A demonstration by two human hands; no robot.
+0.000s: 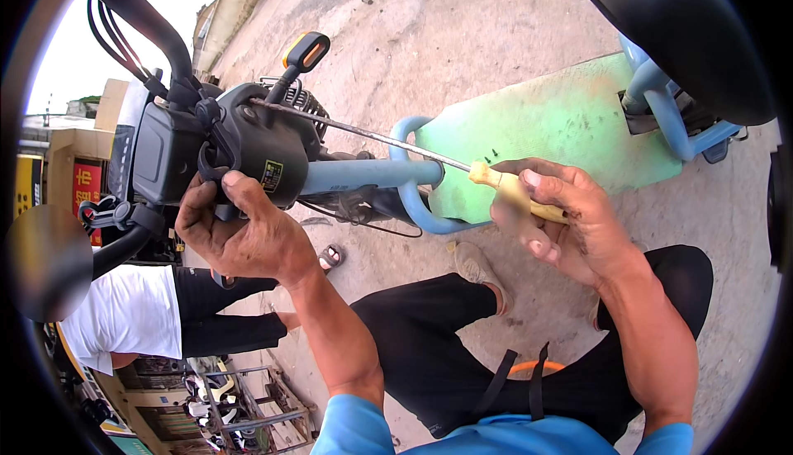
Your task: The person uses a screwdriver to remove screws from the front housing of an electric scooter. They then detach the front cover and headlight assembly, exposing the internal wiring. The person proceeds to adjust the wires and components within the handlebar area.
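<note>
A long screwdriver [480, 173] with a yellowish handle lies in my right hand [570, 224], its fingers wrapped round the handle. Its thin shaft reaches left to the black front housing [266, 139] of a blue electric bike, and the tip is at the housing's upper part. With thumb and fingers closed, my left hand [248, 228] grips a black loop-shaped piece [216, 160] on that housing, below the handlebar [157, 21]. What exactly the tip touches is too small to tell.
The bike's blue frame tube [359, 176] runs to a dusty green footboard [545, 129], with a black seat [677, 26] at upper right. An orange-edged indicator [306, 51] sticks out beyond the housing. Another person in a white shirt [124, 310] stands at left, near a metal rack [264, 422].
</note>
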